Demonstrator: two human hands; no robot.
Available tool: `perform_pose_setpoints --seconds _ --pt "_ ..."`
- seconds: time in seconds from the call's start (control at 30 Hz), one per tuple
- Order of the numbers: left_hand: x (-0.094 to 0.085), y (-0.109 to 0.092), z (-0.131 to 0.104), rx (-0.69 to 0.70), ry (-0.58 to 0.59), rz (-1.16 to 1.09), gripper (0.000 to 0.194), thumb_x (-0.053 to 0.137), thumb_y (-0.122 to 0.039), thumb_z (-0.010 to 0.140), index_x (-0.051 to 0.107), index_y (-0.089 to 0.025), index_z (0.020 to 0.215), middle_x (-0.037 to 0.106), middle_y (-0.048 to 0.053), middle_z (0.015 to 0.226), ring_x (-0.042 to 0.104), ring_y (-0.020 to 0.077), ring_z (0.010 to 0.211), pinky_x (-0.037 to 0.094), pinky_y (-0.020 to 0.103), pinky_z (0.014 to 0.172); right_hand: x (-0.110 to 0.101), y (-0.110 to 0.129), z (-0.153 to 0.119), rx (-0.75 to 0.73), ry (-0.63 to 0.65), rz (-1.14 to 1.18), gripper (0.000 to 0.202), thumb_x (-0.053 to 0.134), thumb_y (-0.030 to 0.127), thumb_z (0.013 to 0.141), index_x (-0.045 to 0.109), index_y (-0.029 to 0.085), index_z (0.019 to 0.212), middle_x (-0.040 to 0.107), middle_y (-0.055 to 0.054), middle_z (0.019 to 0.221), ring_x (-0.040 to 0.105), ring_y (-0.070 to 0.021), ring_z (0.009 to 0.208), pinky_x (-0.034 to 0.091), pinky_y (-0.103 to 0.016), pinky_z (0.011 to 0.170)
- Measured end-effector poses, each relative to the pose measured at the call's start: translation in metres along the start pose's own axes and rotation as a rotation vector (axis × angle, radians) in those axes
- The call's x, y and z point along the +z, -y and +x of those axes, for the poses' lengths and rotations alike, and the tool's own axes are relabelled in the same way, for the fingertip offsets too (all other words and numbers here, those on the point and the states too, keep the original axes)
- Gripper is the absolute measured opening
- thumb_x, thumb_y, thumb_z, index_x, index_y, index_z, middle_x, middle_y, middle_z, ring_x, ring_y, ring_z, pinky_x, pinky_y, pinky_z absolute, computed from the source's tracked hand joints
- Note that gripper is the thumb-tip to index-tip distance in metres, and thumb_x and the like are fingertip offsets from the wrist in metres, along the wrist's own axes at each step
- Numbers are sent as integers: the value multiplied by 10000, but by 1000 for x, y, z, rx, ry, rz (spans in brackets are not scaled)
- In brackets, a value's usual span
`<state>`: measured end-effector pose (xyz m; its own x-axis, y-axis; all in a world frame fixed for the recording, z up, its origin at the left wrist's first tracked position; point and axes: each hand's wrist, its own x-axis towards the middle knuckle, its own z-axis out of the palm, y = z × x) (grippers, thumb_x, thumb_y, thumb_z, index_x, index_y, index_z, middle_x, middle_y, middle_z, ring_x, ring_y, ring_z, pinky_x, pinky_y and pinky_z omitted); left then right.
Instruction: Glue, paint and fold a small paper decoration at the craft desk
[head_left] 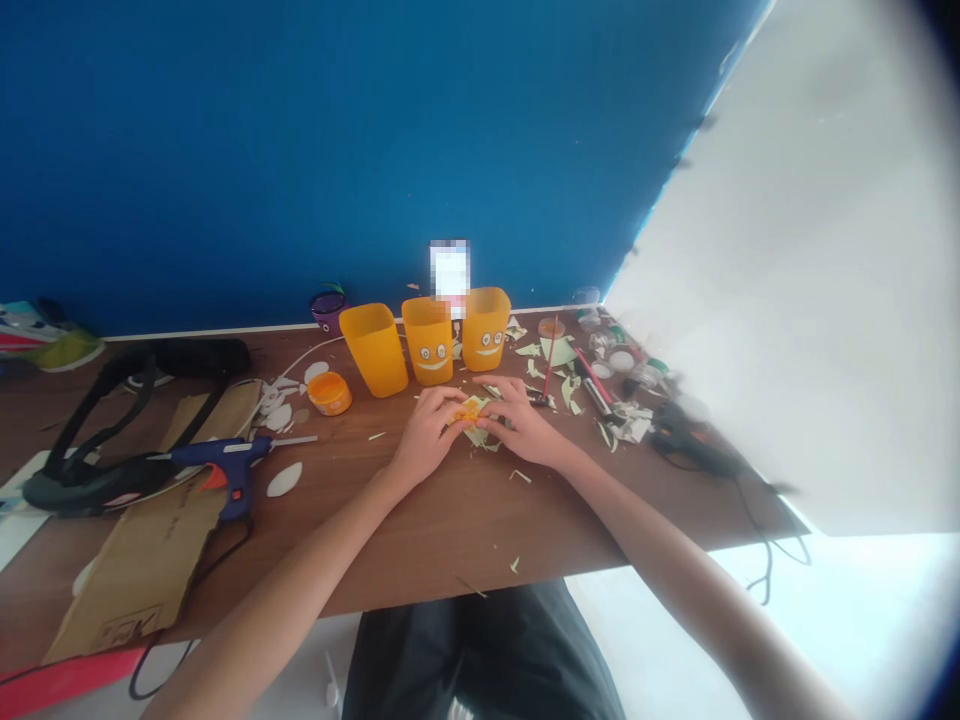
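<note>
My left hand (pixel 432 428) and my right hand (pixel 520 420) meet over the middle of the table. Between their fingertips is a small orange piece (pixel 471 411), pinched from both sides; what it is made of I cannot tell. Pale green paper scraps (pixel 480 437) lie right under the fingers. Just beyond stand three yellow cups: a plain one (pixel 374 352) on the left, and a middle cup (pixel 428 340) and a right cup (pixel 486 330) bearing eyes and a smile. An open jar of orange stuff (pixel 329 394) sits to the left of them.
A blue glue gun (pixel 232 458) lies at left by a cardboard strip (pixel 161 540) and a black strap frame (pixel 135 420). On the right are a paintbrush (pixel 550 360), a marker (pixel 592 388), paper scraps and a dark corded tool (pixel 694 440). A blurred bright screen (pixel 450 268) stands behind the cups.
</note>
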<state>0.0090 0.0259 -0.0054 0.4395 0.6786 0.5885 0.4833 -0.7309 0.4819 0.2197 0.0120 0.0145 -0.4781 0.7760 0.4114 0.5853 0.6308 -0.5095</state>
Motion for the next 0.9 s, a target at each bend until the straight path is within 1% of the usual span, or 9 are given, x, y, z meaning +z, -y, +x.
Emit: perform_pose_setpoints --seconds 0.13,0.3,0.4,0.5,0.57,0.7,0.77,0.9 --pt "0 0 0 -19 19 0 101 553 -268 935 628 -203 949 600 65 1114 505 215 1078 440 405 964 0 -1 0 2 -19 8 243 519 335 958 672 210 818 451 -74 1422 369 -282 1300 361 -513 1078" --pt "-2 -2 1 -53 17 24 85 554 -250 933 622 -199 931 606 63 1092 499 219 1076 436 405 959 -1 -5 1 30 -67 3 213 536 320 948 679 220 827 481 -74 1391 392 -292 1267 371 -531 1062" --pt "-3 -2 1 -53 -16 34 92 567 -255 927 634 -193 919 611 63 1072 504 213 1055 444 395 941 -3 -5 1 42 -79 5 207 538 330 949 680 227 839 486 -66 1384 392 -290 1268 369 -521 1068" --pt "-2 -1 0 -31 -56 39 108 594 -275 912 654 -194 873 615 57 1039 511 207 1021 458 382 904 -2 -3 1 28 -75 22 171 579 370 927 690 241 928 481 -70 1396 392 -291 1276 373 -512 1068" --pt "-2 -1 0 -16 -71 37 134 616 -298 898 663 -196 825 619 53 1010 515 206 1001 463 381 882 0 -1 0 10 -70 36 184 611 395 906 695 251 985 477 -70 1402 396 -293 1274 375 -514 1066" --pt "-2 0 -1 -2 -86 9 182 634 -341 883 672 -201 773 623 50 973 525 205 984 467 383 869 2 0 1 -17 -56 62 186 594 387 921 712 262 990 485 -61 1394 412 -287 1260 384 -519 1054" --pt "-2 -1 -1 7 -74 -8 180 619 -338 894 675 -202 790 622 53 988 524 205 993 464 389 883 1 0 1 -26 -63 66 178 571 359 938 717 260 966 490 -58 1387 411 -282 1265 378 -517 1059" --pt "-2 -1 -1 23 -10 -26 177 540 -287 945 675 -207 864 613 64 1063 511 207 1041 459 391 908 -1 0 2 -28 -77 65 193 548 328 953 720 255 905 495 -49 1381 403 -276 1277 372 -508 1066"
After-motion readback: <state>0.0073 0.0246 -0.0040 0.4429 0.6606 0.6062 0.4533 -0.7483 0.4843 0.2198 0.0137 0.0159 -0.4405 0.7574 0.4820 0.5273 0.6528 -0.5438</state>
